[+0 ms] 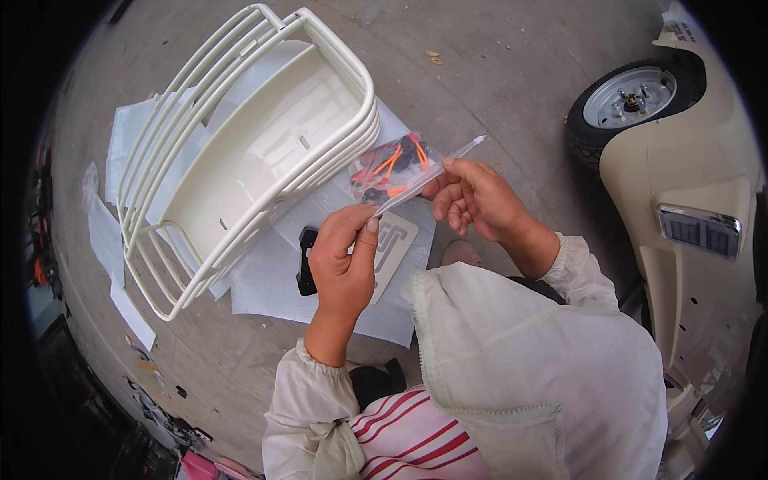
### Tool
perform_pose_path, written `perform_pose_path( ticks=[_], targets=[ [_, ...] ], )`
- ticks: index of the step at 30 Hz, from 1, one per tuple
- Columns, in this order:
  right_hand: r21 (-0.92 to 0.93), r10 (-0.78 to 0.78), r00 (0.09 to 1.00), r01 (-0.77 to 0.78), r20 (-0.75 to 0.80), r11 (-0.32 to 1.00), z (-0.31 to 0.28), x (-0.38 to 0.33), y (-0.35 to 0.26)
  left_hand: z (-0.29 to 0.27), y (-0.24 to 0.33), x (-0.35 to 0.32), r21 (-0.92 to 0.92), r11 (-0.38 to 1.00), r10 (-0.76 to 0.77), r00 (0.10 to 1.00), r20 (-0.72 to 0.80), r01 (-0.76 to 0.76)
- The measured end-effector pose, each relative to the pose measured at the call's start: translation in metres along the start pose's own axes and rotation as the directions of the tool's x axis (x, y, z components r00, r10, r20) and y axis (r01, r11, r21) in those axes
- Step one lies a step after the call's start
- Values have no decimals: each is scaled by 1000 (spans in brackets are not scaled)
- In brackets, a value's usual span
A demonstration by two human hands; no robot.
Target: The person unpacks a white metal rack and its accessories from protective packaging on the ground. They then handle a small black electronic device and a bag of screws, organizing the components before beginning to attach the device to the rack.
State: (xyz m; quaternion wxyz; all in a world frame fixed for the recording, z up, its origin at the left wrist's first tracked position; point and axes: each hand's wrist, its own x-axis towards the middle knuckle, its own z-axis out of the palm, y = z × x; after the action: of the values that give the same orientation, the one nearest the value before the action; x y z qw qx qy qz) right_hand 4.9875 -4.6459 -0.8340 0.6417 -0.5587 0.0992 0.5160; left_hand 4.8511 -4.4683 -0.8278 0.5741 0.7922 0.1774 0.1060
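Note:
Between my hands hangs a clear zip bag [420, 162] with a white slider at its right end. Orange and red cables and some black parts show through the plastic. My left hand [344, 254] pinches the bag's top edge at its left end, thumb against fingers. Toward the other end, my right hand [478, 196] grips the same edge between thumb and forefinger, its other fingers curled loosely. Below the bag lie a cream flat plate [392, 254] with cut-out slots and a black bracket-like part [307, 261], partly hidden by my left hand.
A large cream tubular rack [264, 160] with a solid panel rests on white foam sheets [276, 292] at the left. On the right stands a cream vehicle body [680, 184] with a black-tyred wheel [632, 100]. Loose clutter lies along the lower left.

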Motion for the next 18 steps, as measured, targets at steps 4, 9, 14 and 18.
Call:
perform_pose_path(
  ticks=[4,9,14,18],
  targets=[
    [-60,81,996,-79,27,995,-6,-1,5,0,-4,-4,29,999,34,999,21,-35],
    [-101,-17,1000,19,19,995,-4,-1,14,1,1,-10,-171,953,-240,967,86,252],
    [-220,-95,987,122,127,968,6,-3,11,-1,11,1,4,967,-250,948,199,254],
    [-256,-161,978,191,132,948,13,3,12,7,17,11,189,981,-88,962,257,39]
  ],
)
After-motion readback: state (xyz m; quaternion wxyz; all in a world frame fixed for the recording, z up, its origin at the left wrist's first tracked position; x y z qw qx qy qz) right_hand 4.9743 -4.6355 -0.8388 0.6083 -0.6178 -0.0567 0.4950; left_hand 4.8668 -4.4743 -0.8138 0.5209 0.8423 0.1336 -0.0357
